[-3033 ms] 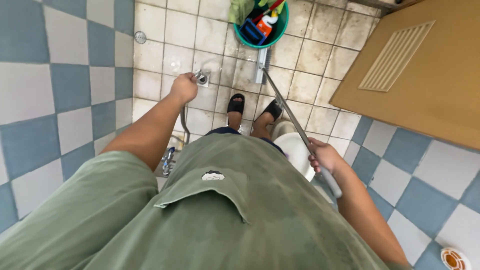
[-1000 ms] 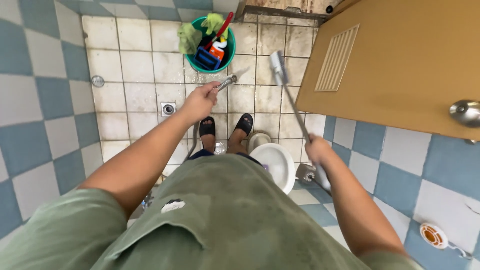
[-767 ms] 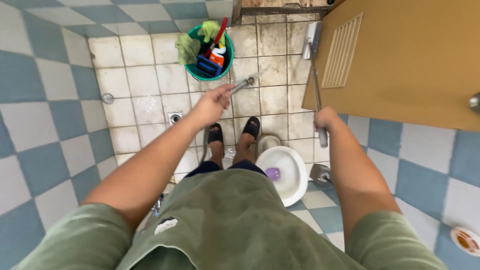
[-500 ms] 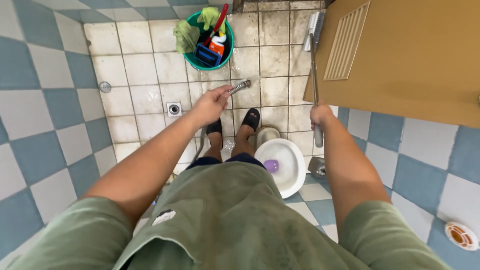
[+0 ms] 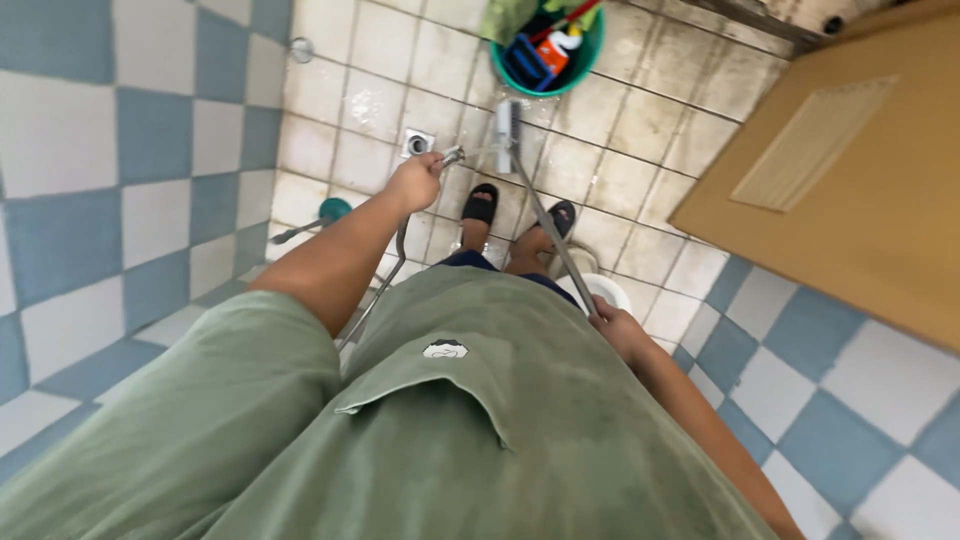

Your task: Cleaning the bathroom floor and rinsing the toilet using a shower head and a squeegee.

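My left hand (image 5: pixel 416 182) grips the end of a flexible metal hose (image 5: pixel 452 155), whose tip points at the tiled floor near a square floor drain (image 5: pixel 418 143). The hose runs down past my left leg. My right hand (image 5: pixel 615 327) is closed on the handle of a long floor brush (image 5: pixel 545 214); its white bristle head (image 5: pixel 507 123) rests on the floor just beyond the hose tip. My feet in black sandals (image 5: pixel 481 203) stand behind the brush head. A white toilet bowl (image 5: pixel 601 290) shows partly at my right side.
A green bucket (image 5: pixel 548 52) with cloths, a bottle and tools stands at the far end of the beige floor tiles. A tan door (image 5: pixel 850 170) with a vent panel is on the right. A teal-headed plunger (image 5: pixel 318 216) lies by the left wall. Blue and white checked tiles cover the walls.
The brush head has swung from beside the door leftward down to the floor in front of my feet. My left hand lowered the hose tip toward the drain. The view tilted left.
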